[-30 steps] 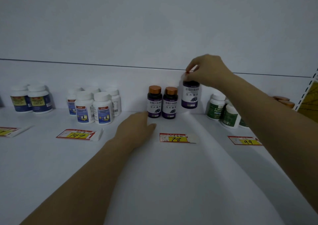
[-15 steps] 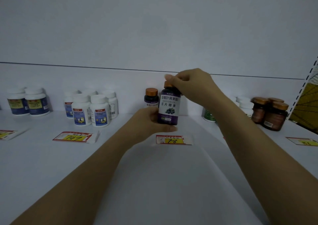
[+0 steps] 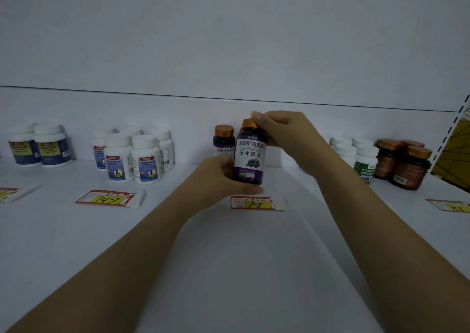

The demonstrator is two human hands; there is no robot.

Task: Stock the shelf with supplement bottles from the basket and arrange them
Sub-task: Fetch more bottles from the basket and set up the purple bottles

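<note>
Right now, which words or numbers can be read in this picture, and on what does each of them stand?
"蓝莓叶黄素酯" and "压片糖果": front label of the purple bottle.
"147": left-centre price tag, in front of the white bottles.
"78": centre price tag, below the purple bottle.
Too blurred to read: the labels of the white bottles and of the brown jars, and the far-right price tag.
</note>
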